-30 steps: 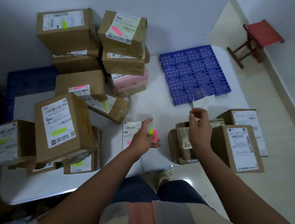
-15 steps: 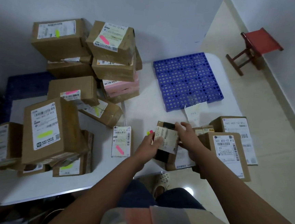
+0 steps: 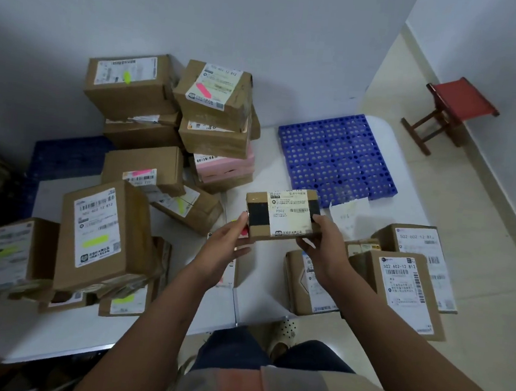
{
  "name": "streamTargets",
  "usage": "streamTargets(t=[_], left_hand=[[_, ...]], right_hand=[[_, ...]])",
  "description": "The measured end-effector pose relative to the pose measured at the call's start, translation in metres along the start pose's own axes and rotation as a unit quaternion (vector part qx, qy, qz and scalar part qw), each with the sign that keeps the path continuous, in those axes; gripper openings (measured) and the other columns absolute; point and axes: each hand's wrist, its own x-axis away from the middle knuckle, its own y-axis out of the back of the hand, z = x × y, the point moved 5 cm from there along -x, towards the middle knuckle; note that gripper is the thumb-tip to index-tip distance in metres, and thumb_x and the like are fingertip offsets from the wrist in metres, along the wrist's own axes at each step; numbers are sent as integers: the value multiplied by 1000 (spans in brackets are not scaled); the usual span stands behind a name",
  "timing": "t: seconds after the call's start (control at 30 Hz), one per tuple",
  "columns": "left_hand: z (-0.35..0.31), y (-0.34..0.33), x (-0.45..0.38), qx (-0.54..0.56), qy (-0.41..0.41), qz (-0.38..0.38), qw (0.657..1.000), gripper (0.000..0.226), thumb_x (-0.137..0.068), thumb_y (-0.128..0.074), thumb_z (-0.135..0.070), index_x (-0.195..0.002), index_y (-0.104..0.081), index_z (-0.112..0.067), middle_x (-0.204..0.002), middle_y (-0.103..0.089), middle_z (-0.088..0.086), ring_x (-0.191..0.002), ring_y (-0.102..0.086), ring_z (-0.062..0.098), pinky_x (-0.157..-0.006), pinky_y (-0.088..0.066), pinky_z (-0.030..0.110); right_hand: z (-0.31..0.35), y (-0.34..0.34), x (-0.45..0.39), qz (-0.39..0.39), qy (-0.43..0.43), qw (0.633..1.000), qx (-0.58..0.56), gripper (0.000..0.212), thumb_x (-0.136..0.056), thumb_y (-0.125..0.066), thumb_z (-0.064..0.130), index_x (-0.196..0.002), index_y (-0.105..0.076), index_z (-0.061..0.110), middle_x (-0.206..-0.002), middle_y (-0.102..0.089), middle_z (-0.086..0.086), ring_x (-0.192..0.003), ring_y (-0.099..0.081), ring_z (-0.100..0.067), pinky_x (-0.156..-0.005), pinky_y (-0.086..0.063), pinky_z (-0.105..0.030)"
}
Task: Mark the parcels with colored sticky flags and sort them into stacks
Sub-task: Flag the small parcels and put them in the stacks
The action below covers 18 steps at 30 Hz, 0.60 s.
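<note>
Fingers point(image 3: 318, 222) of both our hands clamp the small parcel point(image 3: 283, 213), lifted over the bench point(image 3: 260, 301) centre. At nine o'clock, flagged stacks point(image 3: 106, 238) look sorted (most of them); at three o'clock, unflagged parcels point(image 3: 404, 289) remain, ours unflagged too.

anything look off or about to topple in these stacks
The big box with the yellow flag at front left sits tilted, resting unevenly on smaller parcels beneath it, so it may slide. The top box with the pink flag on the back stack is also skewed against the box under it. No parcel looks torn or spilled.
</note>
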Motion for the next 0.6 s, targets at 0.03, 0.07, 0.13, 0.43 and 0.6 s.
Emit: streamTargets(t=[0.03, 0.07, 0.13, 0.43, 0.6], left_hand=[[-3, 3, 0, 10, -8, -6, 1000, 42, -95, -49, -55, -117, -67, -25, -114, -72, -1, -112, -64, 16, -97, -50, 32], [-7, 6, 1, 25, -15, -14, 999, 38, -96, -50, -51, -114, -69, -23, -111, -72, 2, -111, -65, 18, -98, -50, 34], [-15, 13, 2, 44, -24, -26, 998, 33, -97, -51, -46, -109, -70, -22, -110, -73, 5, -110, -66, 19, -99, -50, 34], [-22, 33, 4, 39, -48, -23, 998, 50, -82, -67, -47, -120, -67, -15, -111, -74, 4, -111, -66, 22, -99, -50, 34], [-22, 39, 5, 32, -56, -10, 998, 56, -75, -69, -54, -119, -68, -18, -111, -74, 3, -110, -67, 22, -104, -48, 39]], right_hand=[[-1, -3, 2, 0, 8, 1000, 5, 38, -97, -49, 20, -128, -49, -1, -112, -67, -17, -99, -63, -22, -66, -55, -27], [-1, -6, 3, 0, 18, 1000, 10, 36, -97, -48, 19, -126, -49, -1, -114, -66, -18, -102, -62, -23, -67, -55, -27], [0, -13, 7, -4, 37, 999, 18, 23, -96, -47, 15, -115, -51, 2, -112, -64, -19, -102, -60, -24, -67, -55, -27], [-4, -33, 15, 7, 71, 997, 34, 16, -96, -44, 8, -110, -48, 5, -112, -60, -19, -100, -57, -24, -65, -56, -27], [-6, -40, 15, 6, 77, 997, 25, 14, -94, -43, 6, -108, -48, 6, -108, -60, -17, -96, -56, -23, -65, -55, -26]])
